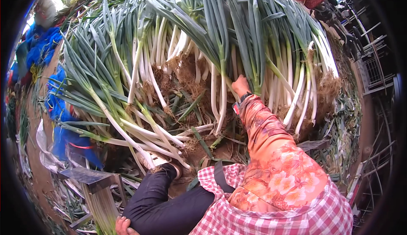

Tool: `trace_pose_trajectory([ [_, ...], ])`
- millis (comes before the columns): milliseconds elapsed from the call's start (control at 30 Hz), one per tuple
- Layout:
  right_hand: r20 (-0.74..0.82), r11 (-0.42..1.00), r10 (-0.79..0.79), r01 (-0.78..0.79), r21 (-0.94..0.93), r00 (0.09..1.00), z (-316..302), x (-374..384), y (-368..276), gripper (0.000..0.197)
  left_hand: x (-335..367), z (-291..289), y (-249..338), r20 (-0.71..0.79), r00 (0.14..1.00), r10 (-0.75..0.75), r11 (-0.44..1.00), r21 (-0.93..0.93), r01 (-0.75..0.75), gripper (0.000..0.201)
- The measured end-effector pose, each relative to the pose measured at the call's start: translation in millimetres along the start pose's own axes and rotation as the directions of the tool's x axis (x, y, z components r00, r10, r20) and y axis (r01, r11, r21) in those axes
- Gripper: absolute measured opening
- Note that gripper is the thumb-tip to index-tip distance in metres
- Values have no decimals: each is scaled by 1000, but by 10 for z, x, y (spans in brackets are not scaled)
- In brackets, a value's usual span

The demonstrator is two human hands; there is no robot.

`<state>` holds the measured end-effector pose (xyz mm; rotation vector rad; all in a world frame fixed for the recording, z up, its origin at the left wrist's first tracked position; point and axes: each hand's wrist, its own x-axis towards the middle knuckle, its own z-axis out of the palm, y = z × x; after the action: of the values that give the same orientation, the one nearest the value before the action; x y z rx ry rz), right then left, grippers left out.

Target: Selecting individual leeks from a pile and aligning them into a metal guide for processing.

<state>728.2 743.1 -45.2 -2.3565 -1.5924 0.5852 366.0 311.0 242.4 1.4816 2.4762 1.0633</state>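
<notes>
A tall heap of long green onions [292, 61] with white stems, grey-green leaves and muddy roots leans before me. My right hand [241, 86] reaches into its middle, the fingers curled around a white-stemmed green onion [231, 88] and partly hidden by stems. Several loose green onions [140, 137] lie slanted by my shoe, roots toward me. At the lower left edge, my left hand [125, 226] shows only curled fingers beside my dark trouser leg. Whatever they hold, if anything, is cut off by the frame. Pale green stalks [101, 209] stand close to that hand.
A small dark-topped stand [89, 177] is at my left knee. Blue netting [70, 133] hangs farther left. Leaf scraps [203, 144] litter the soil between my foot and the heap. Metal wire racks [375, 72] line the right side.
</notes>
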Motion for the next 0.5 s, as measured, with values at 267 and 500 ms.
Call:
trace_pose_trajectory([
  [267,551,554,-218,-363,749,805,-740,-796,-780,23,-40,-45,8,5,1000,-19,1000,0,19,28],
  [500,534,102,-523,-573,813,665,-999,-1614,-1630,20,-28,-5,22,21,1000,18,998,-53,-17,29],
])
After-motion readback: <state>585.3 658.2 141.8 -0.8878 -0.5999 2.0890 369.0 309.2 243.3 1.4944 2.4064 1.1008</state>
